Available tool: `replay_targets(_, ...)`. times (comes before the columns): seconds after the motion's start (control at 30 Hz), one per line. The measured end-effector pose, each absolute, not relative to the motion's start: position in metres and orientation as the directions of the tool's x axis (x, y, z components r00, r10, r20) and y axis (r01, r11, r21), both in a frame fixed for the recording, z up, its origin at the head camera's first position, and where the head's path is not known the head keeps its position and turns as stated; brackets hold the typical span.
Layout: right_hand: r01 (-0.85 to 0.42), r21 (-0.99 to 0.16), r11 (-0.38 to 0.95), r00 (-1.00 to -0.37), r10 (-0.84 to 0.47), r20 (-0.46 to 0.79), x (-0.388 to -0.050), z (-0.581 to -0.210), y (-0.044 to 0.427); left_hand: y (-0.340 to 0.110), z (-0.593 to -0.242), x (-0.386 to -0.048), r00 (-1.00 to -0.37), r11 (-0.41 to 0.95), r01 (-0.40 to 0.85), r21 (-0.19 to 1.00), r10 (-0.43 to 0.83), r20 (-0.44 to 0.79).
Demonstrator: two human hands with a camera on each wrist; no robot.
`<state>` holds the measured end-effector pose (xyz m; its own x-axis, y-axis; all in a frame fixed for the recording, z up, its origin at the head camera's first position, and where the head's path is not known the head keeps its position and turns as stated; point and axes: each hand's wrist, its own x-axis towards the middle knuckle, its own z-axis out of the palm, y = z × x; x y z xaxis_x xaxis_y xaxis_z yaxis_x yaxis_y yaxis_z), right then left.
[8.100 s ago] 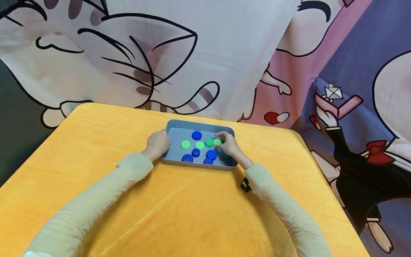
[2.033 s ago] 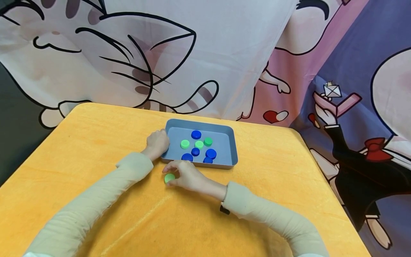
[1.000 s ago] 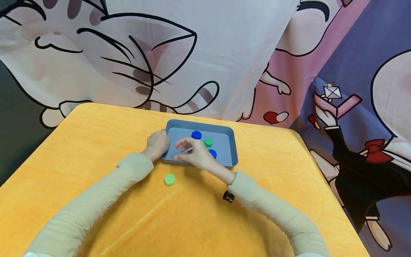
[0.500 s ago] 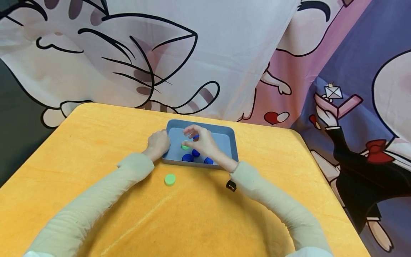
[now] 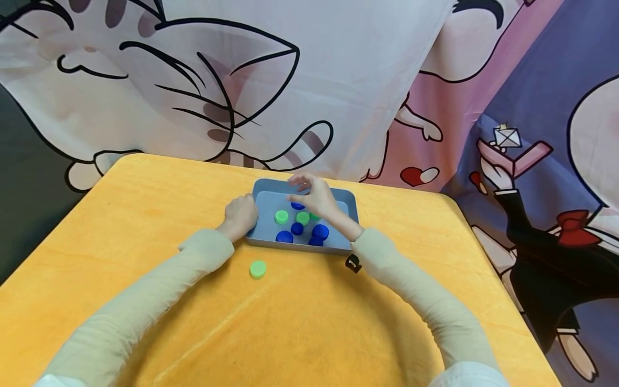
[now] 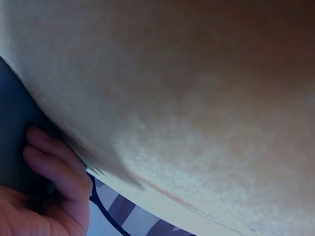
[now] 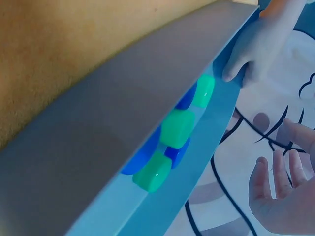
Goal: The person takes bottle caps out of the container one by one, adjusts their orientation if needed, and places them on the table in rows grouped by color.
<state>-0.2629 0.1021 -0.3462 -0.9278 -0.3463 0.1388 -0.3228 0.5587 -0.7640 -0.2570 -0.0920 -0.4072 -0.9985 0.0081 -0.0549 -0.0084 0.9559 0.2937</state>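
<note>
In the head view my left hand [image 5: 239, 216] grips the left rim of a shallow blue-grey tray [image 5: 265, 215]; its curled fingers [image 6: 61, 167] show against the tray wall in the left wrist view. My right hand [image 5: 316, 199] is over the tray's back half, thumb and fingers apart, with nothing between them. Several round discs like bottle caps lie in the tray: light green [image 5: 281, 216], darker green [image 5: 315, 216], partly covered by my right hand, and blue [image 5: 320, 232]. One light green disc [image 5: 258, 270] lies on the table in front of the tray.
A yellow cloth [image 5: 193, 312] covers the table. Behind it hangs a printed cartoon curtain [image 5: 367, 64], close to the table's back edge. A small black object [image 5: 353, 263] sits under my right wrist.
My right hand took a light green disc from the tray's right side and set it on the table in front. It has since moved back over the tray. My left hand stayed put.
</note>
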Motion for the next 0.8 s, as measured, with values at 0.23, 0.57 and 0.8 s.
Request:
replay_targets(0.23,-0.291,-0.771,0.566,-0.939,-0.323,0.117,-0.277,-0.353,0.105,-0.091,-0.407,-0.258,-0.998,0.956,-0.015,0.294,0.003,-0.058)
replay_targets(0.57,-0.289,-0.739,0.609,-0.945,-0.304,0.119,-0.294,-0.361,0.109,-0.091,-0.409,-0.258,-0.998,0.952,-0.035,0.304,-0.016,-0.065)
replay_targets(0.8,-0.280,-0.730,0.623,-0.948,-0.301,0.107,-0.303,-0.367,0.111,-0.090,-0.408,-0.257,-0.998,0.954,-0.029,0.299,-0.010,-0.063)
